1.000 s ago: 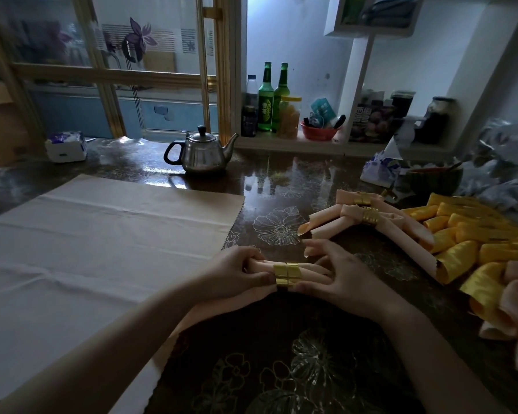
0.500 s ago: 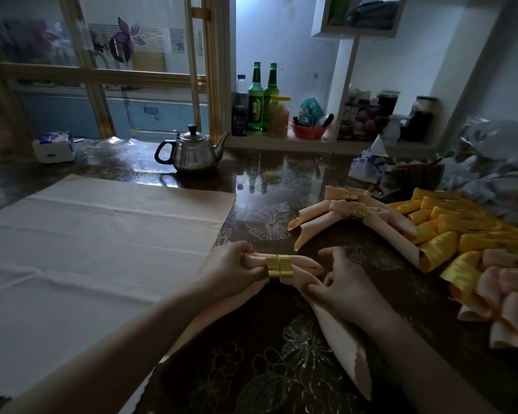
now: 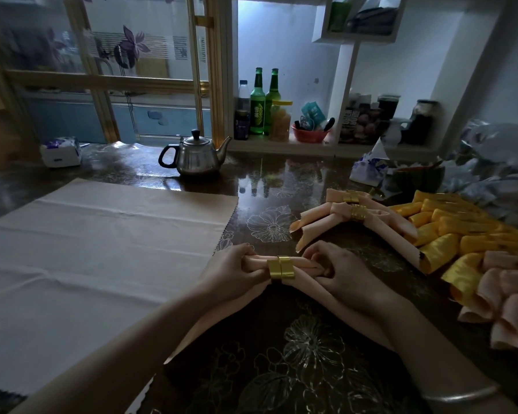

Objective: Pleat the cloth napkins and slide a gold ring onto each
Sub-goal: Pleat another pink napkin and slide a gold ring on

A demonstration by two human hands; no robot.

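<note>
A pale flat cloth (image 3: 96, 264) lies spread over the left half of the dark floral table (image 3: 281, 369). A steel teapot (image 3: 196, 158) stands beyond it, at 11 o'clock from the hands. The cloth's zigzag edge stops just short of the person's left hand (image 3: 231, 273). That hand comes in from 7 o'clock, forearm low over the table and knuckles up. Its fingers are curled round the left end of the rolled peach napkin (image 3: 305, 262). One tail of the napkin trails out under the wrist toward 7 o'clock.

The gold ring (image 3: 280, 267) sits round the napkin's middle, between the two hands and right beside the left one. The right hand (image 3: 341, 273) reaches in from 5 o'clock, its fingers curled onto the napkin's right end.

Half a second ago the right hand sat lower with its thumb lifted, and the napkin's right tail fanned out past it toward 5 o'clock. Now the hand is up against the roll, and that tail is out of sight behind hand and forearm. The left hand's grip and the ring's place look unchanged.

Two finished napkins (image 3: 320, 216) lie at 1 o'clock from the hands, each in its own ring. A heap of yellow napkins (image 3: 449, 237) lies further round, at 3 o'clock.
</note>
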